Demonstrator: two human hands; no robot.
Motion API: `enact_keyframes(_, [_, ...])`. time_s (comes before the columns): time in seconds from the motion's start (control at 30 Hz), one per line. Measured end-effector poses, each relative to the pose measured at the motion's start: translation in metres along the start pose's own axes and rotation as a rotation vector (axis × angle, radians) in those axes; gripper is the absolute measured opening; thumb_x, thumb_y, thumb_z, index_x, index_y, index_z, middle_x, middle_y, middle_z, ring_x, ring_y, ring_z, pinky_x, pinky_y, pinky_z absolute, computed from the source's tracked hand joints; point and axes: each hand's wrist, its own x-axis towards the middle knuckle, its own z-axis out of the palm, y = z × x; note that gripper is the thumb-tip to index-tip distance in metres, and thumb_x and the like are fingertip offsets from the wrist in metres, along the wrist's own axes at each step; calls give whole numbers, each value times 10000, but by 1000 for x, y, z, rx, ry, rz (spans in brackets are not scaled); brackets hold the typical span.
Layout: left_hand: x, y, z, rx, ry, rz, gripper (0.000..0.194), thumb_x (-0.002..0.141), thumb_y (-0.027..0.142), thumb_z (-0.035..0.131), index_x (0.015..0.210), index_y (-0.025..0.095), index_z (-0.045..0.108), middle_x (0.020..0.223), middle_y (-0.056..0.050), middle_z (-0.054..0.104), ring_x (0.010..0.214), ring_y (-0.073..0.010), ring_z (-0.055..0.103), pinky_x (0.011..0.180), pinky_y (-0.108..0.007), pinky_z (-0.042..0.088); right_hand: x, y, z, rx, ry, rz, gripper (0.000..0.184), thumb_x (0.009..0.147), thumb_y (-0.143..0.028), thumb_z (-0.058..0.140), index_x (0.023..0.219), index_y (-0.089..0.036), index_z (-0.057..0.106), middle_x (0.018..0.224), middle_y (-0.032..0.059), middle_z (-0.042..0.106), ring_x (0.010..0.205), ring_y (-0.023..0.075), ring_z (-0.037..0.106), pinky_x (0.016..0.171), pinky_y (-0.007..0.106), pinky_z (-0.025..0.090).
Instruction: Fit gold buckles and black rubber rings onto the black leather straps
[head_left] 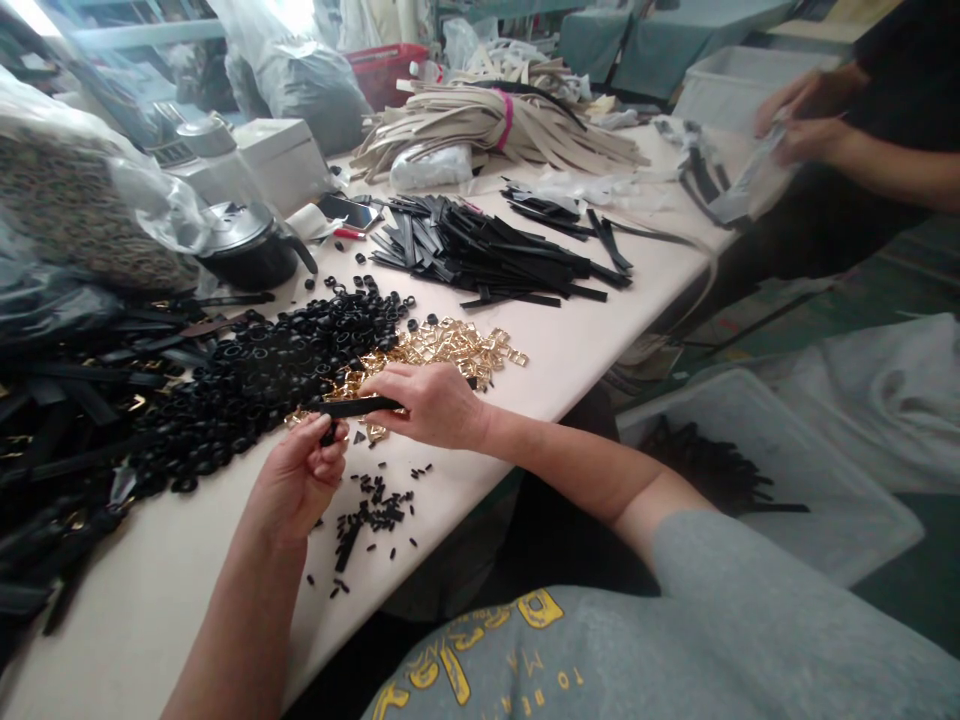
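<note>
A short black strap point(361, 406) stretches between my two hands, just above the table. My left hand point(304, 480) pinches its left end, with a small black piece under the thumb that I cannot make out fully. Fingers of my right hand point(435, 405) are closed around the strap's other end. Right behind the hands lies a pile of gold buckles point(450, 345), and to its left a big heap of black loops point(285, 355). Small black bits point(375, 510) are scattered on the table in front of my hands.
Black straps point(487, 245) lie piled farther back, before a tied beige strap bundle point(480, 125). At left are a lidded black pot point(251, 250), a phone point(349, 212) and finished-looking straps point(67, 400). A co-worker's hands point(810, 125) hold a plastic bag. A white bin point(847, 510) stands right.
</note>
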Motion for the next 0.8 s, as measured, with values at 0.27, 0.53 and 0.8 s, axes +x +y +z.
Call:
enact_keyframes(0.27, [-1,-12,6,45,-15,25,181,627,111,778,737,108,634,635,-23,607,435,-15,439,374,-65,357,0,-2,8,-92,42,-108,346,995,-413,432,1083,-170,662,981,55,692,877,120,610,668,251,365])
enact_keyframes(0.53, [-2,-10,3,56,-3,107,229,655,196,837,821,107,706,764,-51,676,495,-28,521,405,-69,415,4,4,-1,14,86,-91,275,983,-351,472,950,-152,659,909,39,674,839,105,603,684,229,385])
enact_keyframes(0.8, [-3,-8,9,-28,86,105,154,832,68,627,949,90,725,774,-49,658,586,-60,613,528,-94,534,2,2,3,8,45,-145,240,984,-323,454,912,-181,633,885,15,667,830,91,583,660,220,353])
